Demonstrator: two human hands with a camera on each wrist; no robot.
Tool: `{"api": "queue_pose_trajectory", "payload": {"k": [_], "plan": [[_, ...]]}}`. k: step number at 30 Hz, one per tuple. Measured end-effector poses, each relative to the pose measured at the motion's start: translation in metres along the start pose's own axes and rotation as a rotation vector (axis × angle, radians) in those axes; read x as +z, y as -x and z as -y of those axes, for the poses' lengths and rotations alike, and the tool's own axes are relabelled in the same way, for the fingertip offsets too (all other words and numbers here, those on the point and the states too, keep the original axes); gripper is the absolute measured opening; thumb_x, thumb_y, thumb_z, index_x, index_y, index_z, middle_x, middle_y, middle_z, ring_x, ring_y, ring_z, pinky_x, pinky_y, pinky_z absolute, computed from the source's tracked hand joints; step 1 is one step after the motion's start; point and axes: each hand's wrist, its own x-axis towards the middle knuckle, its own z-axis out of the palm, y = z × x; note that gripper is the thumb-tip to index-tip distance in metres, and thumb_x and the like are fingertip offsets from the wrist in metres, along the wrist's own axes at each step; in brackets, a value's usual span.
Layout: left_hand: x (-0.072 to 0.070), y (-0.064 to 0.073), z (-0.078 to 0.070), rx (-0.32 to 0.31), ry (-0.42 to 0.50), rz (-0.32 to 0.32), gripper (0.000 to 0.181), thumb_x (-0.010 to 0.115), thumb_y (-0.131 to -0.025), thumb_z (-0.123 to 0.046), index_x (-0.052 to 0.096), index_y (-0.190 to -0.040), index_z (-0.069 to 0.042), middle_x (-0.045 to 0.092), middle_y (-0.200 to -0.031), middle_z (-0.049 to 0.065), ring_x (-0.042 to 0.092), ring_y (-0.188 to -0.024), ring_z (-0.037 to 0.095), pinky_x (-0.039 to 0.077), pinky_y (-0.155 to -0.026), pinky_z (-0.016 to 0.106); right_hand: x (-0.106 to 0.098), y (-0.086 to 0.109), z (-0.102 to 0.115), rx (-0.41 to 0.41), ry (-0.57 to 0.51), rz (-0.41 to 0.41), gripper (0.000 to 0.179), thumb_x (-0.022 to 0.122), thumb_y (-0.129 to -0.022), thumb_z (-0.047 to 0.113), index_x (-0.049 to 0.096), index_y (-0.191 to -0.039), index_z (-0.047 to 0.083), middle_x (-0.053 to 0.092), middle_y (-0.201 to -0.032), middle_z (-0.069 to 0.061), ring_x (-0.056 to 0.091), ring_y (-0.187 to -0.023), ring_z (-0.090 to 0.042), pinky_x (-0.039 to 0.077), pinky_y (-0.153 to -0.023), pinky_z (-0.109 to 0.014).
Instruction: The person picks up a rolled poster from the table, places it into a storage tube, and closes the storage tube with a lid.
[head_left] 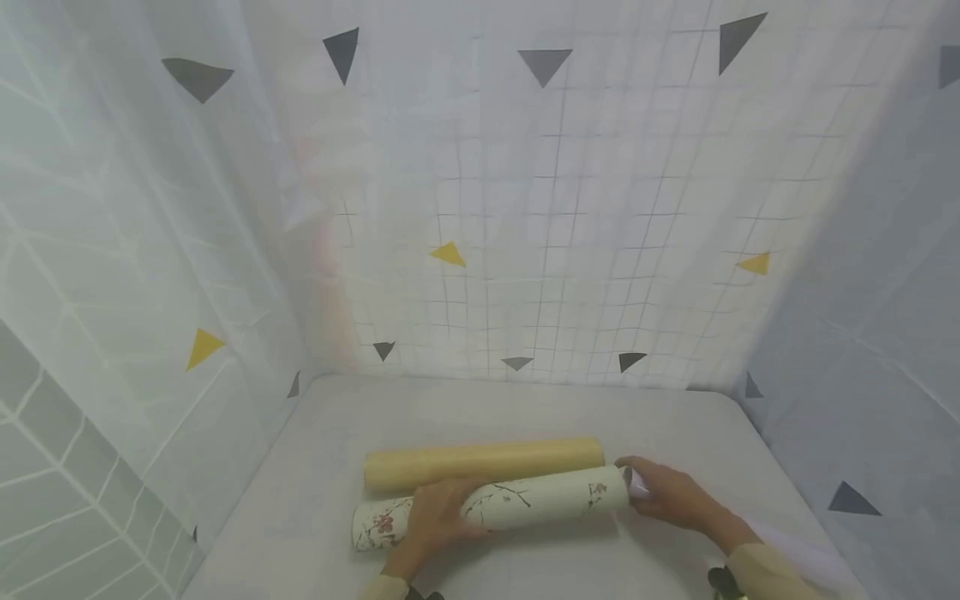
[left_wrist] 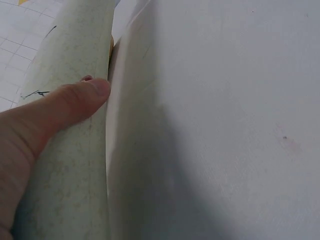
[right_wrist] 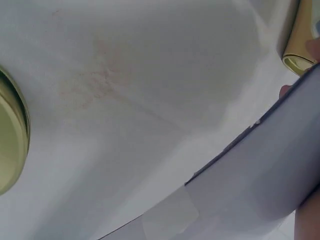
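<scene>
A wallpaper roll (head_left: 555, 497), off-white with dark twigs and reddish blossoms, lies crosswise on the white surface in the head view. My left hand (head_left: 438, 512) grips it left of its middle. In the left wrist view, the thumb (left_wrist: 82, 102) of that hand lies across the roll. At the roll's right end, my right hand (head_left: 675, 496) holds a pale lilac, sheet-like piece (head_left: 639, 485) between thumb and fingers. This piece (right_wrist: 250, 170) runs as a long curved band through the right wrist view, with a lighter patch near its lower end.
Just behind the wallpaper roll lies a plain yellow roll (head_left: 480, 462). The white tabletop (head_left: 525, 408) has rounded far corners. Pale sheeting (head_left: 600, 208) printed with grid lines and triangles stands around it. A round gold-green rim (right_wrist: 15, 135) shows at the right wrist view's left edge.
</scene>
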Motion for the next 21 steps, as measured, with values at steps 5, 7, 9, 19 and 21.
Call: {"api": "queue_pose_trajectory", "payload": {"k": [5,7,9,19,21], "plan": [[0.000,0.000,-0.002,-0.001,-0.015,-0.004,0.075,0.089,-0.057,-0.064,0.070,-0.124,-0.036,0.079,-0.106,-0.016,0.071,-0.088,0.003,0.054,-0.074,0.020,-0.004,0.000,0.007,-0.021,-0.054,-0.005,0.057,0.079,-0.086,0.028,0.059,-0.138,0.017,0.068,-0.139,-0.009,0.066,-0.124,-0.035,0.054,-0.104,-0.058],[0.000,0.000,-0.002,-0.003,-0.019,-0.011,0.075,0.089,-0.057,-0.063,0.070,-0.124,-0.036,0.079,-0.105,-0.015,0.071,-0.088,0.003,0.054,-0.074,0.020,-0.004,0.000,0.010,-0.014,-0.091,0.017,0.061,0.080,-0.085,0.025,0.057,-0.141,0.015,0.066,-0.140,-0.010,0.064,-0.127,-0.037,0.052,-0.106,-0.061],[0.001,0.000,-0.002,-0.001,-0.011,-0.016,0.076,0.090,-0.056,-0.063,0.070,-0.124,-0.035,0.079,-0.106,-0.015,0.071,-0.088,0.003,0.055,-0.075,0.021,-0.003,-0.002,0.013,0.011,-0.112,0.040,0.067,0.081,-0.081,0.022,0.056,-0.143,0.016,0.066,-0.141,-0.009,0.063,-0.128,-0.037,0.050,-0.108,-0.063],[0.003,-0.001,-0.004,-0.012,0.016,-0.003,0.076,0.090,-0.057,-0.063,0.071,-0.124,-0.033,0.079,-0.109,-0.015,0.073,-0.092,0.005,0.059,-0.081,0.027,-0.002,-0.004,0.016,-0.018,-0.161,0.126,0.092,0.086,-0.077,0.019,0.039,-0.155,0.018,0.056,-0.150,-0.012,0.061,-0.130,-0.040,0.050,-0.104,-0.066],[0.002,-0.002,-0.005,-0.004,0.010,-0.011,0.077,0.090,-0.057,-0.063,0.071,-0.125,-0.033,0.079,-0.110,-0.014,0.073,-0.093,0.006,0.059,-0.081,0.027,-0.005,-0.004,0.017,-0.080,-0.167,0.120,0.102,0.089,-0.074,0.025,0.033,-0.159,0.016,0.052,-0.154,-0.016,0.060,-0.130,-0.044,0.050,-0.103,-0.068]]}}
